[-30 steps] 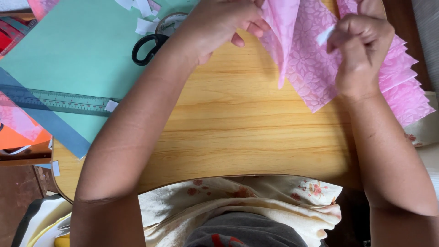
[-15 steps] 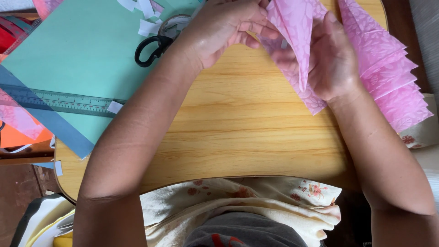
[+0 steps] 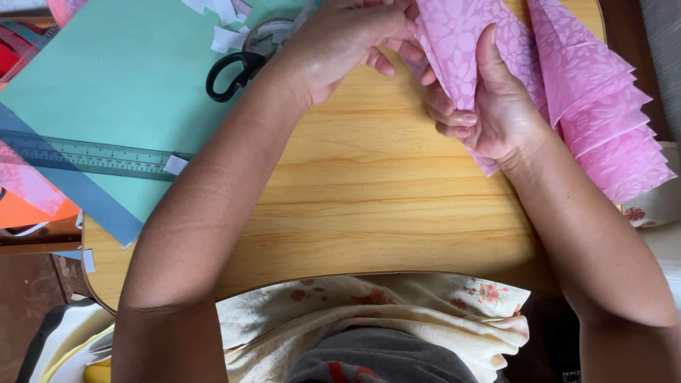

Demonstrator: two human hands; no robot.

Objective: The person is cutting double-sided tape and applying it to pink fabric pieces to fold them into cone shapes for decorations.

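Overhead, both the left hand (image 3: 347, 42) and right hand (image 3: 496, 113) pinch the pleated pink paper (image 3: 596, 106).

The pleated paper (image 3: 603, 120) is pink, embossed with a paler flower pattern. The table (image 3: 369, 213) is light yellow-brown wood with a visible grain. The large sheet (image 3: 120, 85) on it is mint green — a ruler (image 3: 92, 156) across it is clear with a blue-green tint and dark markings. The strip (image 3: 85, 198) under the ruler is slate blue. The scissors (image 3: 234, 71) have black handles. Paper scraps (image 3: 227, 35) are white. At the left edge, a sheet (image 3: 32, 213) is orange — another (image 3: 25, 181) is pink and patterned. The cloth (image 3: 397, 312) at the lap is cream with small red flowers.
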